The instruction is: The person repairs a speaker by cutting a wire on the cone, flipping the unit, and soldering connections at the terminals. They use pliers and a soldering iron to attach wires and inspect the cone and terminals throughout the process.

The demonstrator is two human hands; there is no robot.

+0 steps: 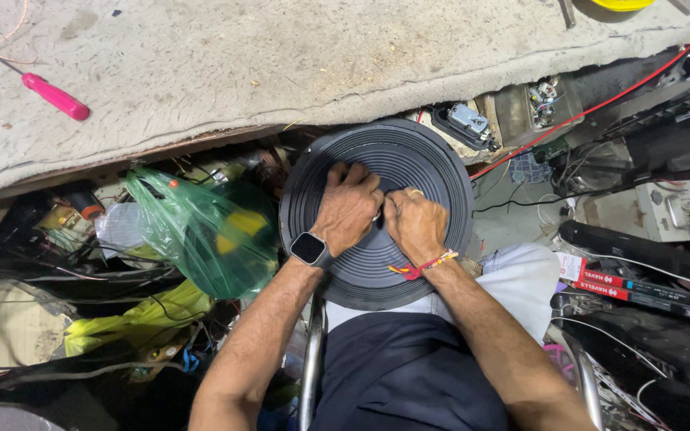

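A large round black speaker cone with ribbed rings rests on my lap, leaning against the edge of the workbench. My left hand, with a smartwatch on its wrist, presses on the cone's centre with fingers curled. My right hand, wearing a ring and a red-and-yellow thread bracelet, sits next to it, fingers pinched on something small at the centre. What they pinch is hidden between the two hands.
A workbench covered in grey felt runs across the top, with a pink-handled screwdriver on it. A green plastic bag and yellow bag lie left among cables. Red wire, electronic parts and long boxes crowd the right.
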